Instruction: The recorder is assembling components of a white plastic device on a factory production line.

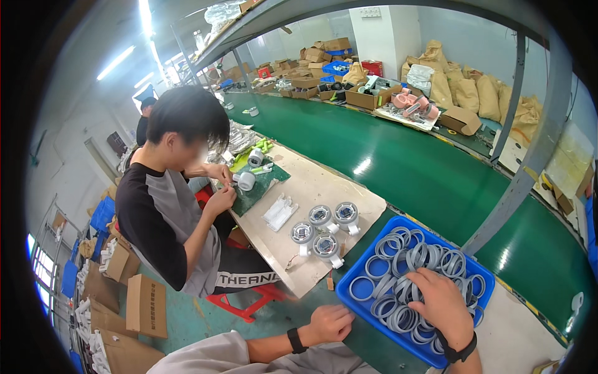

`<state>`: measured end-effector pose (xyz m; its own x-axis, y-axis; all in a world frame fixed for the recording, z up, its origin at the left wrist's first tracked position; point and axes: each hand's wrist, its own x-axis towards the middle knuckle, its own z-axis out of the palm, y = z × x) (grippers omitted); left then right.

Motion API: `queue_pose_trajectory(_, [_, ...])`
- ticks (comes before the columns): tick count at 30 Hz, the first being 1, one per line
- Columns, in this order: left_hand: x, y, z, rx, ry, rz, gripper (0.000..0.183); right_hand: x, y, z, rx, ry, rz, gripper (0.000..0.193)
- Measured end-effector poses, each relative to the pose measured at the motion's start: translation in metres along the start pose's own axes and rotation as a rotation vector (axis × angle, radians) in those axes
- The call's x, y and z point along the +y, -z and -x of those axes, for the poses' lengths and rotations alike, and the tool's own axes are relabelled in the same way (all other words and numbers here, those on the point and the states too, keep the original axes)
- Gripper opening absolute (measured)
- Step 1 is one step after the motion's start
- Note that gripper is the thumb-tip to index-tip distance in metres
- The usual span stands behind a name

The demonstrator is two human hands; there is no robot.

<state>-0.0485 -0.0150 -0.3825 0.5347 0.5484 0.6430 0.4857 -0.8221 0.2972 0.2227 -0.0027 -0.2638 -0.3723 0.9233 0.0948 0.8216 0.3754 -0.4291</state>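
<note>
Our right hand (441, 305) is resting on the rings (402, 290); whether its thumb and fingers are clamping one, we cannot tell. Those grey rings are lying overlapped inside the blue bin (358, 305), so we are probably doing best by pinching one rim and easing it clear of its neighbours. Our left hand (331, 324) is resting in a loose fist just outside the bin, showing nothing held. Beyond, four round units (325, 244) are sitting on the table (364, 198).

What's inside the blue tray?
A heap of grey rings, partly hidden by the right hand. Whatever lies beneath, including most of the floor of the blue tray, is covered.
</note>
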Motion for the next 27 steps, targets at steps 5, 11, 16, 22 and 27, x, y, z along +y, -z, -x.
queue_pose_trajectory(5, [-0.0014, -0.0003, 0.0000, -0.001, -0.006, 0.002, 0.013, 0.0005, -0.0010, -0.0001, 0.016, 0.009, -0.006, 0.058])
queue_pose_trajectory(11, [-0.0014, 0.0001, -0.0005, -0.006, -0.012, -0.013, 0.014, 0.0014, -0.0017, -0.0008, 0.012, 0.005, -0.004, 0.059])
queue_pose_trajectory(16, [-0.0005, 0.0012, 0.0002, -0.007, -0.007, -0.025, 0.014, -0.0007, 0.0013, -0.0015, -0.007, -0.008, -0.019, 0.059])
queue_pose_trajectory(22, [-0.0009, 0.0001, 0.0016, 0.003, -0.007, -0.016, 0.014, -0.0003, -0.0016, 0.0008, 0.016, 0.016, 0.000, 0.060])
queue_pose_trajectory(27, [-0.0008, 0.0007, -0.0002, 0.003, -0.008, -0.018, 0.014, 0.0000, -0.0004, 0.0000, 0.012, 0.014, -0.002, 0.060])
